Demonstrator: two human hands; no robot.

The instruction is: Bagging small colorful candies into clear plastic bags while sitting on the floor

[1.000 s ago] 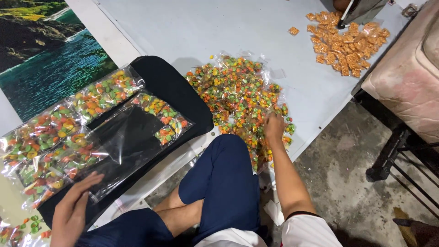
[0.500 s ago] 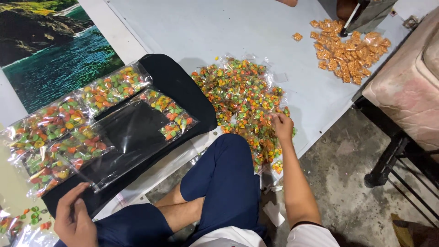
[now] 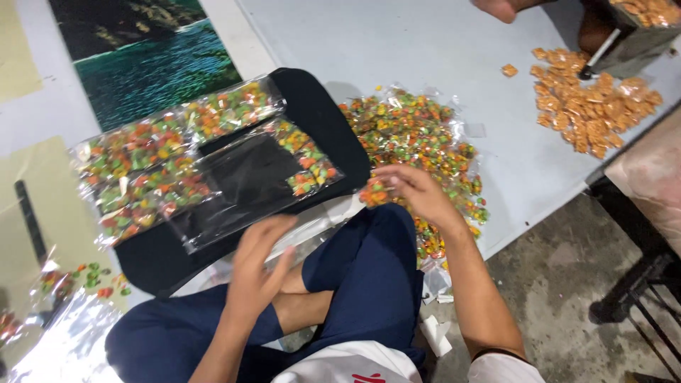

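My right hand holds a small packet of colourful candy just off the right edge of a black board that rests across my legs. My left hand hovers with fingers apart by the near edge of the board, close to a clear plastic bag. Rows of filled candy packets lie inside that bag on the board. A heap of colourful candy packets lies on the white sheet to the right.
A pile of orange snack packets lies at the far right beside a metal container. Another person's foot shows at the top. Loose clear bags lie at bottom left. A dark table frame stands on the right.
My right hand has left the candy heap and come toward the board with a packet. My left hand has risen from the board's near-left corner toward the bag's middle.
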